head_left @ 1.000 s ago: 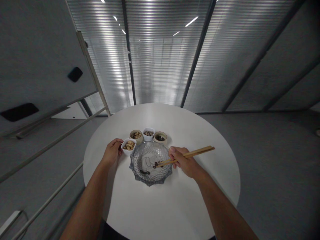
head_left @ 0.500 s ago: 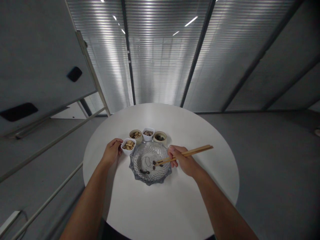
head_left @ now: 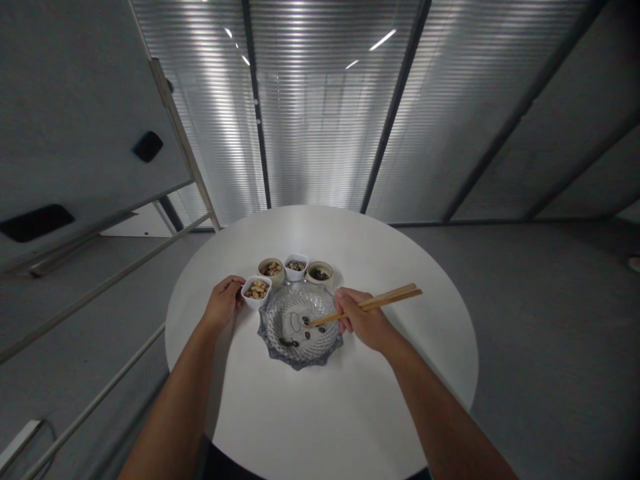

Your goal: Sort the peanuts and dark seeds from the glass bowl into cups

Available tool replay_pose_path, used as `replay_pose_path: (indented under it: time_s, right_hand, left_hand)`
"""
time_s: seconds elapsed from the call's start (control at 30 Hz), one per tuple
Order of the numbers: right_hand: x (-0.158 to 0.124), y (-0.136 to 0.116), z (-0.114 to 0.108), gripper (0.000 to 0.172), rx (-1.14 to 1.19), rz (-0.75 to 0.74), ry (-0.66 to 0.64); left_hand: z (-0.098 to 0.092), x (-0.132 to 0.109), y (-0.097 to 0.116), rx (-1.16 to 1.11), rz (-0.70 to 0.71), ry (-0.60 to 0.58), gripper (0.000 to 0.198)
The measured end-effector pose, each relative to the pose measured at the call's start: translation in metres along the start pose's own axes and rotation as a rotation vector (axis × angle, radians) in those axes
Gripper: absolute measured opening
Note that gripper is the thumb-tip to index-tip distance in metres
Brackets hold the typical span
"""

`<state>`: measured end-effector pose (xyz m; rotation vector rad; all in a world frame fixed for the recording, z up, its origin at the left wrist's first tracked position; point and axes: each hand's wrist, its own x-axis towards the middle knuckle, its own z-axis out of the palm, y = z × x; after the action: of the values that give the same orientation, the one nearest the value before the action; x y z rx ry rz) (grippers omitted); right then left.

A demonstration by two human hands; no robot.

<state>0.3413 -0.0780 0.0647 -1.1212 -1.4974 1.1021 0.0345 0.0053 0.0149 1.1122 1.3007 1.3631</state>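
My right hand (head_left: 364,319) is closed on a pair of wooden chopsticks (head_left: 390,297), whose tips are over a scalloped glass plate (head_left: 320,353). Several small dark pieces (head_left: 289,343) lie on the plate, one right by the tips. My left hand (head_left: 225,303) rests at the left side of a white bowl (head_left: 256,303) of pale nuts, its fingertips at the rim and partly hidden. Behind the plate are a beige bowl (head_left: 276,279) of nuts, a white bowl (head_left: 297,274) of striped seeds and a beige bowl (head_left: 320,281) of dark pieces.
The round white table (head_left: 320,413) carries the plate and bowls. A whiteboard (head_left: 85,113) on a metal frame (head_left: 125,270) stands at the left. Blinds (head_left: 320,133) hang behind glass beyond the table.
The chopsticks' tips have shifted slightly left, and their back ends now lie a little apart. One dark piece near the tips sits slightly farther up the plate. My left hand stays by the white bowl.
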Motion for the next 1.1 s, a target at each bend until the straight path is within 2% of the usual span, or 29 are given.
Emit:
replay_pose_path:
  time_s: [0.33,0.47,0.6,0.8,0.97,1.1]
  right_hand:
    - [0.003,-0.004,0.002,0.051,0.067,-0.006,0.077]
    - [0.006,-0.008,-0.001,0.053,0.157,-0.051,0.191]
    - [0.011,-0.012,-0.006,0.053,0.291,-0.090,0.369]
    - [0.018,-0.005,-0.016,0.049,0.374,-0.134,0.579]
    - [0.023,0.002,-0.020,0.050,0.319,-0.151,0.623]
    - [0.024,0.003,-0.019,0.046,0.318,-0.107,0.566]
  left_hand:
    - [-0.001,0.002,-0.003,0.038,0.015,0.016,0.020]
    - [-0.002,0.002,-0.003,0.020,0.015,0.007,0.022]
    - [-0.002,0.001,-0.001,0.015,0.010,0.000,0.021]
    - [-0.005,0.003,-0.005,0.011,0.020,-0.005,0.022]
    - [-0.006,0.003,-0.005,0.029,0.017,-0.004,0.023]
    - [-0.004,0.000,0.001,0.040,0.010,0.009,0.022]
